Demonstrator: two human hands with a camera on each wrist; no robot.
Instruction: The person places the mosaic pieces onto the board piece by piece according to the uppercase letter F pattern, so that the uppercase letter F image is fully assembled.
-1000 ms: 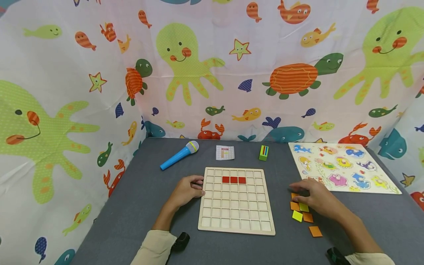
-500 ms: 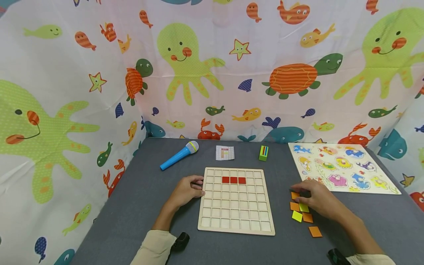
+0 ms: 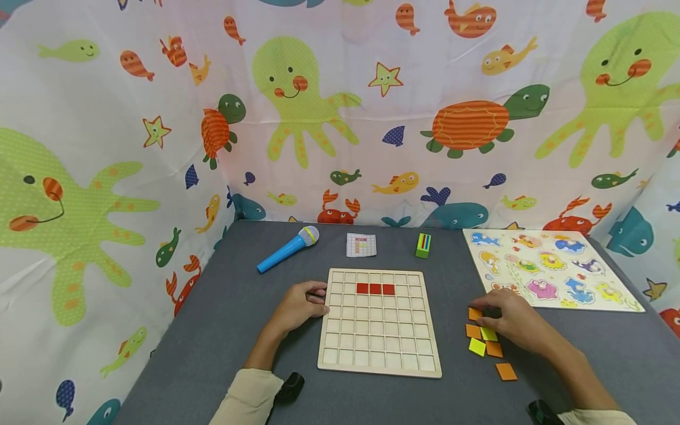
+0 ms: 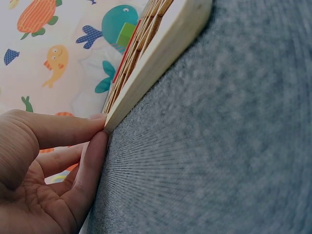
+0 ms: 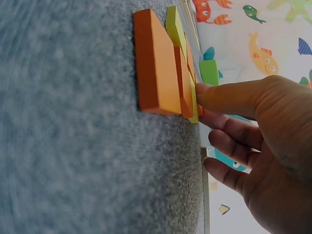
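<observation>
A square wooden grid board [image 3: 378, 328] lies flat, with three red tiles [image 3: 375, 289] in a row in its upper cells. My left hand [image 3: 298, 307] pinches the board's left edge between thumb and forefinger, as the left wrist view shows close up. Right of the board, my right hand [image 3: 514, 317] holds the farthest orange tile [image 3: 474, 314] between thumb and forefinger; its fingers partly cover that tile. Nearer lie more orange tiles [image 3: 494, 349] and yellow tiles [image 3: 477, 347], loosely grouped. One orange tile [image 5: 155, 63] sits apart, closest to the right wrist camera.
Along the back lie a blue toy microphone [image 3: 287, 250], a small card with a printed grid [image 3: 360, 245] and a green block with coloured stripes [image 3: 422, 245]. A sea-animal puzzle board [image 3: 552, 268] is beyond my right hand. A printed curtain [image 3: 340, 136] surrounds the grey table [image 3: 212, 330].
My right fingers have closed in slightly around the farthest orange tile. The left hand and the grid board have stayed put.
</observation>
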